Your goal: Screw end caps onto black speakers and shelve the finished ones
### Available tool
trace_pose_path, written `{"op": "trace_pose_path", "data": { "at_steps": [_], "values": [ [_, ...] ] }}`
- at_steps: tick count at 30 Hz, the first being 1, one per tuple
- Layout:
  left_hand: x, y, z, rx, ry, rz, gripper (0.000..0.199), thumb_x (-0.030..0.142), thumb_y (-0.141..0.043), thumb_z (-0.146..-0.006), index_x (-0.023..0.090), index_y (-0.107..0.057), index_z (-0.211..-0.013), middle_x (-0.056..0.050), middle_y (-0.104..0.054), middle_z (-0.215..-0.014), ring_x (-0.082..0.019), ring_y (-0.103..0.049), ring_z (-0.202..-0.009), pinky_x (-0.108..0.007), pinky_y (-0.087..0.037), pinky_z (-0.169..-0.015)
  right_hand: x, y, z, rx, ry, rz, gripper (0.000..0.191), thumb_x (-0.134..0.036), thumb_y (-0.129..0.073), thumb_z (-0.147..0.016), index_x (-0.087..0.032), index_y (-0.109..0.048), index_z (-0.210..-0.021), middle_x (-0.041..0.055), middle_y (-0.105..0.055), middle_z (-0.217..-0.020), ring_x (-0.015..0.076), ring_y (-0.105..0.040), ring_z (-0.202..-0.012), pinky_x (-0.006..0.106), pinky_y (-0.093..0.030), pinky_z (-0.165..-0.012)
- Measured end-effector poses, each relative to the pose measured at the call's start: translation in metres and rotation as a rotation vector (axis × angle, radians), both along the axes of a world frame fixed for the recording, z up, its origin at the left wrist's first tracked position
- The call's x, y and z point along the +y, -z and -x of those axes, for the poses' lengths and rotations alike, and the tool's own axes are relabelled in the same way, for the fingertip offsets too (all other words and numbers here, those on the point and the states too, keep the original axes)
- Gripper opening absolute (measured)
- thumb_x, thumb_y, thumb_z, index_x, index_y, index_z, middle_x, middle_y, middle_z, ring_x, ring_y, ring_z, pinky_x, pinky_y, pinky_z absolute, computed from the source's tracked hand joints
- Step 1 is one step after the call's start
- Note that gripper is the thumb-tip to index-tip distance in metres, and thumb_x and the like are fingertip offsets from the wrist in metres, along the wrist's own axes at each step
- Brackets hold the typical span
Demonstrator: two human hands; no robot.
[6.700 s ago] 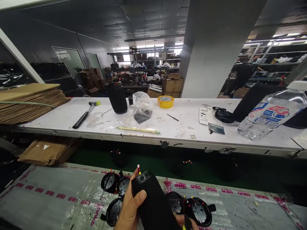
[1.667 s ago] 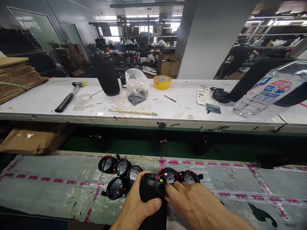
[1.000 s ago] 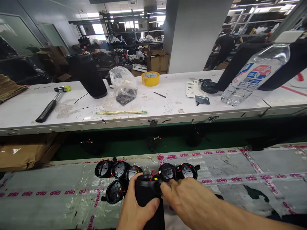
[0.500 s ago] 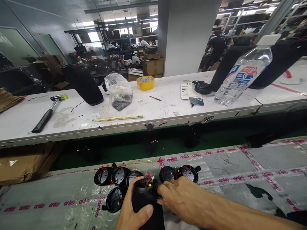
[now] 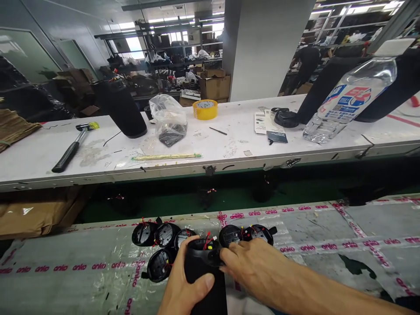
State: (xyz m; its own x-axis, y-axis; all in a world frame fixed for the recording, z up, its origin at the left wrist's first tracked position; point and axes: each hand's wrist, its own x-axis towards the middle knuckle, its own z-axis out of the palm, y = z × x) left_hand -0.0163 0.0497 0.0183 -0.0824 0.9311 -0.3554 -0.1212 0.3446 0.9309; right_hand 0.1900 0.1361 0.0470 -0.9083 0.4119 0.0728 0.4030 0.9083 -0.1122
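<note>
Two hands: the left hand (image 5: 187, 291) wraps the near cylinder's left side, thumb across its front; the right hand (image 5: 251, 267) has its fingers curled at the mouth's right edge, any grip there hidden.
Near cylinder (image 5: 206, 284): bottom centre, between both hands; long axis up the frame, mouth at top, lower end out of view.
Wires (image 5: 208, 241): rising from the mouth, just left of the right fingertips.
Round black parts: four (image 5: 159, 265) beyond the left hand, two (image 5: 260, 235) just beyond the right.
Grey desk (image 5: 315, 271): spreads toward the lower right; its far edge borders a dark gap.
White desk (image 5: 229, 148): across the gap, with hammer (image 5: 67, 155) left, tape roll (image 5: 205, 110) centre, bottle (image 5: 351, 98) right.
</note>
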Motion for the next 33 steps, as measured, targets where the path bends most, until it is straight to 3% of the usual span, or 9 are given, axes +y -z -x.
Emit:
{"op": "trace_pose_path", "data": {
  "at_steps": [6,11,19,27,33],
  "values": [
    [-0.001,-0.007,-0.003,0.137,-0.027,-0.046,0.082,0.056,-0.083,-0.068,0.022,-0.052,-0.136,-0.009,-0.075,-0.122,-0.035,-0.068,-0.112,-0.044,-0.048,-0.102,-0.003,0.0,-0.005,0.0,-0.057,-0.078,0.016,-0.019,-0.068,-0.096,-0.02,-0.052,-0.099,0.0008,-0.062,-0.08,0.0191,-0.056,-0.063,0.04,-0.017,-0.049],
    [-0.003,-0.009,-0.008,0.247,-0.107,-0.034,0.079,0.054,-0.082,-0.069,0.021,-0.053,-0.136,-0.011,-0.073,-0.127,-0.037,-0.066,-0.119,-0.046,-0.043,-0.108,-0.002,-0.003,-0.004,-0.054,-0.098,-0.109,0.015,-0.014,-0.067,-0.092,-0.021,-0.054,-0.094,0.0019,-0.06,-0.085,0.0187,-0.052,-0.065,0.041,-0.014,-0.046],
    [-0.005,-0.007,-0.011,0.347,-0.129,-0.034,0.076,0.052,-0.08,-0.067,0.021,-0.056,-0.133,-0.012,-0.072,-0.124,-0.038,-0.066,-0.117,-0.049,-0.044,-0.104,-0.008,0.001,-0.005,-0.047,-0.07,-0.145,0.021,-0.011,-0.069,-0.083,-0.02,-0.055,-0.094,0.0016,-0.055,-0.079,0.0194,-0.047,-0.061,0.042,-0.011,-0.044],
    [-0.002,-0.01,-0.012,0.277,-0.085,-0.055,0.084,0.054,-0.086,-0.063,0.022,-0.056,-0.135,-0.011,-0.074,-0.123,-0.038,-0.067,-0.115,-0.046,-0.047,-0.104,-0.001,0.003,-0.009,-0.067,-0.124,-0.079,0.01,-0.016,-0.063,-0.097,-0.02,-0.054,-0.094,0.0013,-0.059,-0.079,0.0193,-0.052,-0.061,0.042,-0.014,-0.045],
    [0.003,-0.005,-0.009,0.021,-0.048,-0.019,0.085,0.057,-0.087,-0.063,0.023,-0.057,-0.136,-0.009,-0.076,-0.118,-0.035,-0.071,-0.109,-0.042,-0.051,-0.099,0.004,0.009,-0.006,-0.027,-0.073,-0.039,0.011,-0.025,-0.058,-0.104,-0.019,-0.054,-0.096,0.0013,-0.063,-0.076,0.0191,-0.057,-0.059,0.04,-0.015,-0.048]
  ]
}}
